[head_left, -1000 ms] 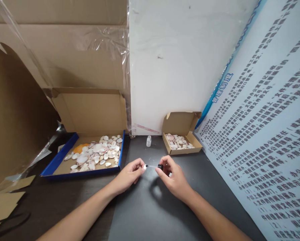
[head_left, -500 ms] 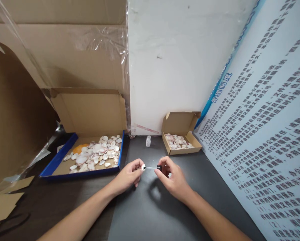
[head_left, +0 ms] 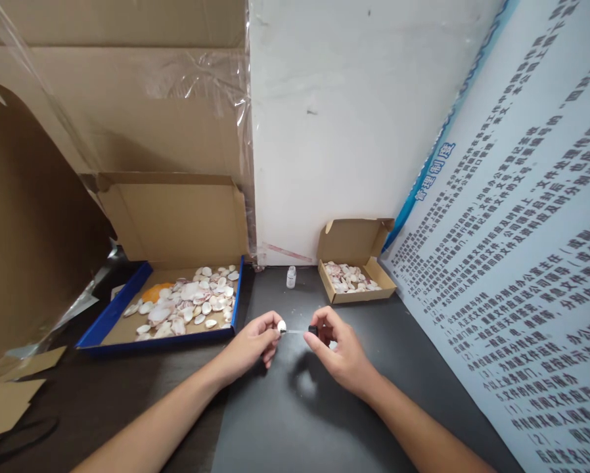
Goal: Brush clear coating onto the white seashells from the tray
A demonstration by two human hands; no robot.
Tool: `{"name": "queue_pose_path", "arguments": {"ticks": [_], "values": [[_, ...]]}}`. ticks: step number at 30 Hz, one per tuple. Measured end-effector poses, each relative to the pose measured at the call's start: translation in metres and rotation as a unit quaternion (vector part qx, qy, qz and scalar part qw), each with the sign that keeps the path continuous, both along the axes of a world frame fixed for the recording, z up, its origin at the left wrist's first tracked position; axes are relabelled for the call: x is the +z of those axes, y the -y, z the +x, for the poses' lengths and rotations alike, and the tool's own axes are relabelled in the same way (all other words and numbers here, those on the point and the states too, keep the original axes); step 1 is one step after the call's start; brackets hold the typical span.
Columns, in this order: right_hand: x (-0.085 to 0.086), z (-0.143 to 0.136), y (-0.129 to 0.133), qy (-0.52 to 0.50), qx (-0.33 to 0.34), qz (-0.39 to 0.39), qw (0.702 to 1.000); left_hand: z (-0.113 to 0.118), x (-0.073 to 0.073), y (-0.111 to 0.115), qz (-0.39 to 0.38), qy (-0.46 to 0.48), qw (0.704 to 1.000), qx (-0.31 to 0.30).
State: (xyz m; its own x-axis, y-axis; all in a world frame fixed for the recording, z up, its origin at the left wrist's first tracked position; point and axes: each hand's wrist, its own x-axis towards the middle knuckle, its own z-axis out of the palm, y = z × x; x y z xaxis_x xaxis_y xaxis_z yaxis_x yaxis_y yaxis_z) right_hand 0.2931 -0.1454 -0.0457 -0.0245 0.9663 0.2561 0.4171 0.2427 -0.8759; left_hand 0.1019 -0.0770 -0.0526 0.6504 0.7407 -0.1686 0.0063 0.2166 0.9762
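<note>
Between the fingertips of my left hand (head_left: 254, 339) is a small white seashell (head_left: 282, 325). My right hand (head_left: 338, 346) pinches the black cap of a brush applicator (head_left: 313, 330). Its thin clear stem points left, and the dark tip meets the lower edge of the shell. Both hands are held above the dark grey mat (head_left: 275, 420). Behind them a small clear bottle with a white label (head_left: 291, 278) stands upright, its cap off.
To the left lies an open blue-edged cardboard box (head_left: 157, 343) with many shells and an orange piece inside. A smaller open cardboard box (head_left: 364, 297) with shells stands at the back right. A white panel (head_left: 324, 131) rises behind, and a printed poster (head_left: 512, 263) borders the right side.
The shell in my left hand has tilted, showing more of its white face. The brush tip has shifted slightly left and down, to the shell's lower edge.
</note>
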Motion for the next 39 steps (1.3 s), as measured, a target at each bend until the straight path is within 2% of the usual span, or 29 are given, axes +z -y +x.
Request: {"name": "queue_pose_path", "arguments": {"ticks": [4, 9, 13, 17, 21, 24, 29, 33, 37, 39], "values": [[-0.0007, -0.0004, 0.0003, 0.039, -0.025, 0.005, 0.999, -0.0006, 0.0008, 0.0011, -0.010, 0.004, 1.000, 0.000], [-0.0012, -0.0015, 0.0015, -0.003, 0.027, -0.002, 1.000, -0.0011, 0.0004, 0.0009, -0.006, 0.009, 1.000, -0.002], [-0.0028, -0.0012, 0.0004, 0.035, -0.025, 0.010, 0.999, -0.0009, 0.0017, 0.0010, -0.003, 0.003, 1.000, 0.001], [-0.0041, -0.0001, -0.0004, 0.005, -0.003, 0.005, 1.000, -0.0010, 0.0028, 0.0010, 0.002, -0.007, 1.000, -0.002], [-0.0046, 0.0005, -0.0013, 0.026, -0.032, 0.004, 0.999, -0.0013, 0.0014, 0.0000, 0.008, -0.014, 1.000, -0.005], [-0.0034, 0.0004, -0.0016, -0.002, -0.005, -0.003, 1.000, -0.0010, 0.0007, -0.0005, 0.014, -0.014, 1.000, -0.008], [-0.0009, -0.0002, -0.0012, 0.034, -0.025, 0.000, 0.999, -0.0007, 0.0007, -0.0007, 0.010, -0.015, 1.000, 0.000], [-0.0013, -0.0005, -0.0002, 0.003, 0.008, -0.007, 1.000, -0.0021, 0.0014, -0.0010, -0.014, 0.006, 1.000, -0.003], [-0.0017, -0.0007, 0.0005, 0.031, -0.017, -0.003, 0.999, -0.0038, 0.0041, -0.0014, -0.051, 0.031, 0.998, -0.008], [-0.0013, -0.0008, 0.0009, 0.011, -0.003, -0.002, 1.000, -0.0041, 0.0051, -0.0015, -0.060, 0.032, 0.998, -0.007]]}}
